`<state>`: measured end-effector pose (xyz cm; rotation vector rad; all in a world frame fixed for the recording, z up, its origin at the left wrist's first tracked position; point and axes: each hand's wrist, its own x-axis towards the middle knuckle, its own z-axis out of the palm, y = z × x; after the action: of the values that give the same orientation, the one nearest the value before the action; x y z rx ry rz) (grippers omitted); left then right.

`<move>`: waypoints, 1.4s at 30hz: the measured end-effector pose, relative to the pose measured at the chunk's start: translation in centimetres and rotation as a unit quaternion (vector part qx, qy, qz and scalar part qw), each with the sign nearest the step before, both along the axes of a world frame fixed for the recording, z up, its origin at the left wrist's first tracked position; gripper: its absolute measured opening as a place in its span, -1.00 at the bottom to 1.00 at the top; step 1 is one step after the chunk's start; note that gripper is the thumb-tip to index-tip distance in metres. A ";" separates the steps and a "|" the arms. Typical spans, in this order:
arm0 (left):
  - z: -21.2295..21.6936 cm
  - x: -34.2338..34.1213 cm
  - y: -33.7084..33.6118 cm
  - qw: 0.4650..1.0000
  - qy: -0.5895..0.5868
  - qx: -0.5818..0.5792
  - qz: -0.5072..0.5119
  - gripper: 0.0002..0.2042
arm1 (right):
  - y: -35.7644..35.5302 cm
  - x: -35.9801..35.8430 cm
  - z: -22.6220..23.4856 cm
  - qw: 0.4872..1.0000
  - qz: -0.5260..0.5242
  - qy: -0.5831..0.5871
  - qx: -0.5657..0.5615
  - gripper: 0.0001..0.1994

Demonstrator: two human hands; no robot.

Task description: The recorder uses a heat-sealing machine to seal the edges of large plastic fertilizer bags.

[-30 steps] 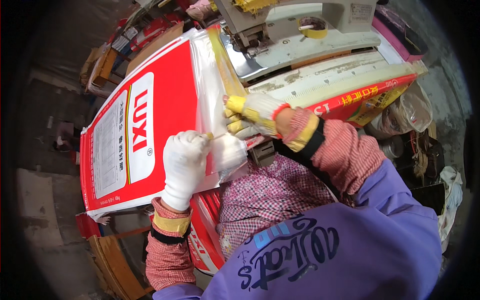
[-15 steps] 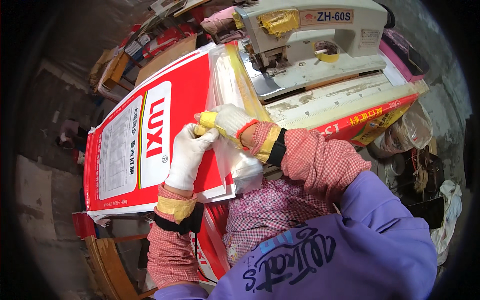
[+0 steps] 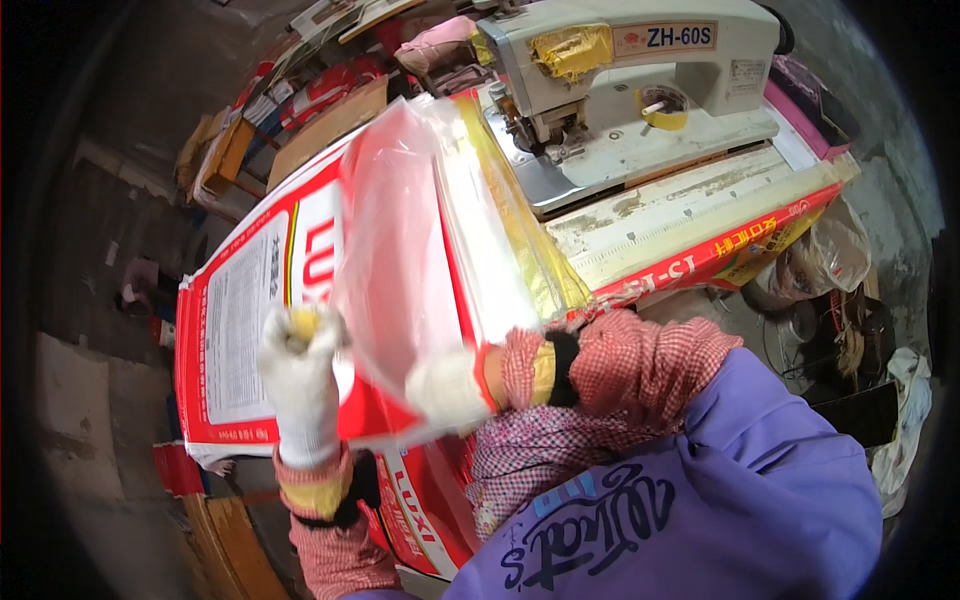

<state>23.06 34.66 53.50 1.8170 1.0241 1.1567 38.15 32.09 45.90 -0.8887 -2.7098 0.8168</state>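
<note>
1. At the far left, a dim floor (image 3: 90, 400) and stacked cardboard (image 3: 225, 150) are seen beyond the work.
2. A large red and white sack (image 3: 250, 330) is laid flat, its long axis running from lower left up toward the upper right, away from the person.
3. The left hand (image 3: 300, 375), in a white glove, is closed in a fist over the sack's near part; what is gripped cannot be told.
4. A clear plastic liner (image 3: 400, 250) is lifted above the sack, between the two hands.
5. The right hand (image 3: 450, 390), gloved, is closed on the liner's lower edge and lies nearer to it than the left.
6. At the right, a sewing machine (image 3: 640, 90) is set on the counter (image 3: 700, 200), well beyond the hands, with clutter around it.
</note>
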 end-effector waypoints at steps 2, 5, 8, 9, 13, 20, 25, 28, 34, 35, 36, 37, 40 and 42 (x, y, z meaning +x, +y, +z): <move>1.1 -0.1 -2.5 0.998 0.067 -0.016 0.005 -0.91 | -1.1 -1.8 -0.4 0.987 0.129 0.097 -0.011 -0.76; 1.1 -1.1 -4.8 0.979 0.151 0.020 -0.133 -0.90 | 2.3 -1.9 -1.7 0.982 0.159 0.094 -0.036 -0.77; -0.5 -2.0 -4.5 0.908 0.303 0.031 -0.287 -0.90 | 11.2 1.5 -3.2 0.951 -0.102 0.107 0.272 -0.91; -1.4 -2.0 -4.2 0.879 0.318 0.031 -0.354 -0.89 | 14.7 3.9 -3.7 0.943 -0.220 -0.016 0.250 -0.89; -3.4 -1.3 -3.3 0.702 0.410 -0.134 -0.566 -0.93 | 25.2 9.0 -3.2 0.714 -0.559 0.411 0.089 -0.70; 2.8 3.1 4.2 0.790 0.431 -0.015 -0.436 -0.83 | 19.8 4.3 -1.1 0.695 -0.417 0.565 -0.154 -0.59; 5.2 14.8 16.9 0.683 0.472 0.556 -0.045 -0.51 | 15.1 5.2 1.0 0.834 -0.352 0.389 -0.169 -0.44; 2.7 17.8 19.5 0.591 0.620 0.514 -0.038 -0.88 | 14.3 5.4 1.4 0.875 -0.354 0.325 -0.066 -0.45; 0.0 16.2 21.2 0.593 0.672 0.440 -0.061 -0.95 | 14.9 5.2 -0.7 0.911 -0.279 0.280 -0.120 -0.48; 0.3 16.2 22.2 0.570 0.664 0.482 0.037 -0.93 | 15.1 5.2 -1.2 0.888 -0.277 0.321 -0.179 -0.50; 0.7 16.4 23.4 0.562 0.661 0.490 0.081 -0.91 | 15.6 4.9 -1.5 0.896 -0.277 0.328 -0.117 -0.51; 1.1 16.8 24.6 0.542 0.617 0.554 0.136 -0.88 | 16.0 4.6 -1.7 0.905 -0.303 0.281 -0.097 -0.52; 0.4 17.7 26.3 0.569 0.694 0.428 0.111 -0.86 | 17.0 3.0 -2.9 0.928 -0.314 0.199 -0.020 -0.53; 0.8 18.1 26.4 0.590 0.724 0.344 0.097 -0.82 | 17.0 1.7 -3.8 0.937 -0.315 0.147 0.026 -0.52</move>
<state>41.20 61.10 54.31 3.4539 1.7269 -0.3063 39.84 49.06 42.14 -1.3826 -1.9893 0.6601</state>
